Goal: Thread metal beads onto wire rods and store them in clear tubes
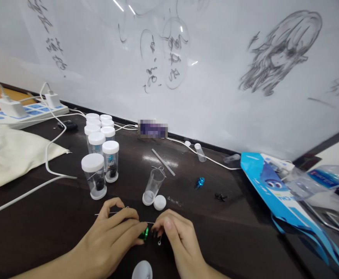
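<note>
Low in the middle of the view, my left hand (111, 232) is closed around a small part with a shiny green band (145, 233), and a thin metal rod sticks out to its left. My right hand (178, 236) has its fingers pinched at small dark pieces beside the green part; a tiny ring end (159, 243) hangs under the fingertips. Just beyond the hands, an uncapped clear tube (154, 185) stands with a white cap (159, 202) lying next to it. A white rounded object (142, 270) is at the bottom edge.
Several capped clear jars (93, 164) stand at left, near a white cable and cream pouch (18, 155). A clear stick (163, 162), blue part (200, 182) and black part (221, 197) lie beyond. Blue packaging (274, 186) and a bottle (323, 178) are at right, a whiteboard (216, 77) behind.
</note>
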A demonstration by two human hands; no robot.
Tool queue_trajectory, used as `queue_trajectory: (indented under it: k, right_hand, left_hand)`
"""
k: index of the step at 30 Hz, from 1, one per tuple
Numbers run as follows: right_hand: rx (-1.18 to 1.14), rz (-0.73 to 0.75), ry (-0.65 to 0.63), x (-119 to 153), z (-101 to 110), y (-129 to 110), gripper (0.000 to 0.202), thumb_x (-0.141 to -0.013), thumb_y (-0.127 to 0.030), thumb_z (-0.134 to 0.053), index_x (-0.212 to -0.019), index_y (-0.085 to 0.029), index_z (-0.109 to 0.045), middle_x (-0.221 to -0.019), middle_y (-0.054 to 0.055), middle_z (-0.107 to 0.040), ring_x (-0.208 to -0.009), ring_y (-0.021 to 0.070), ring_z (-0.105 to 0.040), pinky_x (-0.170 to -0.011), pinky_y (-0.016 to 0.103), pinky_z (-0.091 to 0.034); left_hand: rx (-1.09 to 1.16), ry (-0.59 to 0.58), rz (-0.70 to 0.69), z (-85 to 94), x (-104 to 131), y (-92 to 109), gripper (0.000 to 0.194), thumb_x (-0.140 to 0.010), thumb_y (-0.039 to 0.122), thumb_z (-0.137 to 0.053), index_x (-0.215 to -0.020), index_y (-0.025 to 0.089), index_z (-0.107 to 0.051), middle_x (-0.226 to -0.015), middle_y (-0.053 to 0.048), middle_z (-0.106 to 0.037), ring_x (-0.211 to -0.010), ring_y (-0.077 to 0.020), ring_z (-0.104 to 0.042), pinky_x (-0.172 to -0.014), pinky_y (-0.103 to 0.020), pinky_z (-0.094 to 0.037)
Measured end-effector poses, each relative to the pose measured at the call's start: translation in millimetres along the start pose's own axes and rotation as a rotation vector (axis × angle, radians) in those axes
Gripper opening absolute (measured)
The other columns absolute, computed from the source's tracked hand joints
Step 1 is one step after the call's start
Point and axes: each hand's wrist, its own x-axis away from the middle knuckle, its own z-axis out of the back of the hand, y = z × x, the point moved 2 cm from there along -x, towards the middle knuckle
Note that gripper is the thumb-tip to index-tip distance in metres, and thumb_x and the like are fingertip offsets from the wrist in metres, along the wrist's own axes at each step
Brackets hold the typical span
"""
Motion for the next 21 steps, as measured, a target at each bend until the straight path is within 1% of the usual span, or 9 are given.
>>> queue_trajectory:
  k: [3, 7, 10, 12, 17, 21]
  right_hand:
    - [0.003, 0.001, 0.015, 0.2, 0.8, -0.8, 0.038, -0.103, -0.031, -0.035, -0.088, -0.018, -0.067, -0.079, 0.004, -0.059, -0.075, 0.0163, -0.058, -0.069, 0.027, -0.043]
    - [0.004, 0.009, -0.009, 0.9, 0.5, -0.3, 0.040, -0.104, -0.030, -0.035, -0.083, -0.017, -0.066, -0.077, 0.004, -0.060, -0.074, 0.0159, -0.058, -0.070, 0.027, -0.043]
    - [0.011, -0.006, -0.001, 1.5, 0.7, 0.5, 0.039, -0.104, -0.031, -0.035, -0.084, -0.017, -0.066, -0.078, 0.004, -0.060, -0.074, 0.0161, -0.058, -0.069, 0.027, -0.043]
    - [0.005, 0.000, 0.012, 1.4, 1.0, 0.9, 0.039, -0.104, -0.031, -0.035, -0.086, -0.018, -0.067, -0.078, 0.004, -0.060, -0.074, 0.0162, -0.058, -0.069, 0.027, -0.044]
    - [0.004, 0.011, -0.002, 0.7, -0.2, 0.9, 0.041, -0.104, -0.031, -0.035, -0.080, -0.017, -0.066, -0.076, 0.004, -0.060, -0.073, 0.0160, -0.058, -0.069, 0.027, -0.044]
    - [0.003, 0.004, 0.012, 0.5, 0.1, -0.5, 0.040, -0.103, -0.032, -0.035, -0.084, -0.017, -0.067, -0.077, 0.004, -0.059, -0.073, 0.0160, -0.058, -0.068, 0.027, -0.043]
  left_hand:
    - [-0.013, 0.002, -0.010, 0.6, 0.2, -0.2, 0.015, -0.097, 0.013, -0.052, -0.105, 0.016, -0.065, -0.079, 0.000, -0.071, -0.081, -0.0147, -0.064, -0.095, -0.038, -0.027]
    - [-0.018, 0.002, -0.013, -0.3, -0.9, -1.0, 0.015, -0.098, 0.016, -0.051, -0.104, 0.017, -0.065, -0.078, 0.001, -0.072, -0.080, -0.0143, -0.063, -0.093, -0.037, -0.028]
    - [0.003, 0.021, -0.002, -0.4, -1.2, -1.2, 0.016, -0.098, 0.014, -0.050, -0.104, 0.017, -0.065, -0.078, 0.000, -0.072, -0.080, -0.0149, -0.063, -0.093, -0.038, -0.028]
    - [0.014, 0.010, 0.006, -0.4, -0.9, -0.9, 0.016, -0.097, 0.013, -0.052, -0.105, 0.017, -0.065, -0.080, 0.000, -0.072, -0.082, -0.0153, -0.063, -0.093, -0.038, -0.028]
    - [0.014, -0.007, -0.004, 0.4, -0.1, 0.0, 0.015, -0.097, 0.013, -0.053, -0.105, 0.016, -0.065, -0.079, 0.000, -0.071, -0.082, -0.0151, -0.062, -0.093, -0.038, -0.027]
    - [0.016, -0.021, 0.002, 0.5, 0.2, -0.2, 0.015, -0.096, 0.011, -0.053, -0.105, 0.016, -0.065, -0.080, 0.000, -0.071, -0.082, -0.0153, -0.062, -0.093, -0.038, -0.027]
